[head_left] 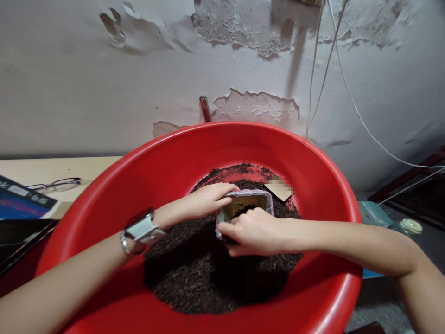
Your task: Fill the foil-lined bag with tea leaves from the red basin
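A big red plastic basin [174, 153] fills the view and holds a heap of dark loose tea leaves [208, 273]. On the heap stands a small foil pouch [247, 201] with its mouth open, some leaves inside. My left hand [208, 198], watch on the wrist, pinches the pouch's left rim. My right hand [255, 231] is closed on the pouch's near side, fingers wrapped round its front edge. A small tan card [278, 189] lies on the leaves just behind the pouch.
A pale table top [52, 168] at the left carries eyeglasses [55, 184] and a dark printed booklet [21, 202]. A peeling wall [139, 69] stands behind, with white cables [351, 99] hanging at the right. A small jar [410, 227] sits low right.
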